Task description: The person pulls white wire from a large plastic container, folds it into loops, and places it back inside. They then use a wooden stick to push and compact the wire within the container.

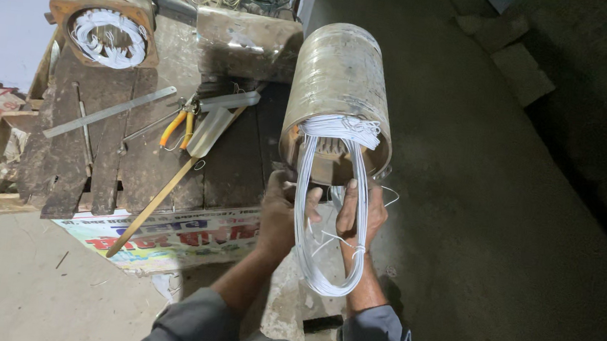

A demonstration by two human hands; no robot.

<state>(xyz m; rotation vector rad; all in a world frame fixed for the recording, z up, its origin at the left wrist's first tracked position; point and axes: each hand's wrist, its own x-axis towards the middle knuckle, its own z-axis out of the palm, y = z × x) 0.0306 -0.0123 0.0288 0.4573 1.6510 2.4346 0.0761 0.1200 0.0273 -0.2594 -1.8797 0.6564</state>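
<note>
My left hand (278, 216) and right hand (358, 216) both pinch the long loop of white wire (328, 217). It hangs from the near mouth of the big round metal drum (339, 85), just beyond my hands, long way pointing toward me, at the wooden bench's (133, 169) right edge.

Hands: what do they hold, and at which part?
Both hands, left and right, grip the white wire coil on its long sides, just below the metal cylinder it hangs from.

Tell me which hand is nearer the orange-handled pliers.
Left. The left hand is right of the orange-handled pliers, nearer the bench; the right hand is farther right, beyond the white wire coil.
</note>
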